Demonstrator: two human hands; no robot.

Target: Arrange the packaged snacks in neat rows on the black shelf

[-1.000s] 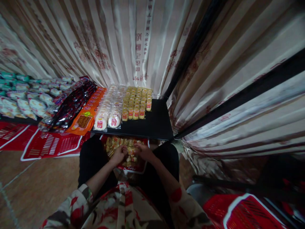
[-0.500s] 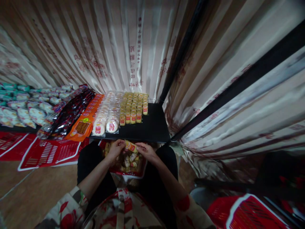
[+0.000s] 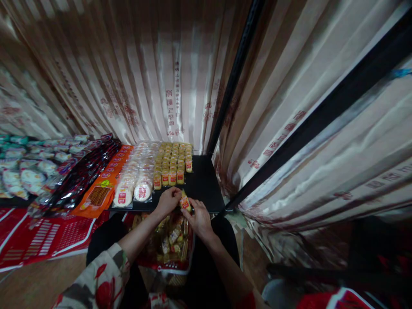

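Note:
Between my two hands is a small packaged cake in a clear yellow wrapper with a red label, tilted, just off the front edge of the shelf. My right hand pinches it between thumb and fingers from the right. My left hand has its fingers closed at the upper left end of the wrapper. Below, a red basket of similar packets sits between my knees. Ahead on the black shelf, matching yellow packets stand in close rows.
Left of the yellow rows lie round white packaged cakes, an orange snack bag, dark glossy packets and white packets. Red printed bags hang below. A black post and pleated curtains border the shelf.
The packet has moved up and right out of the space over the basket and turned from nearly level to steep. Both hands have shifted toward the shelf with it; the view has tilted up.

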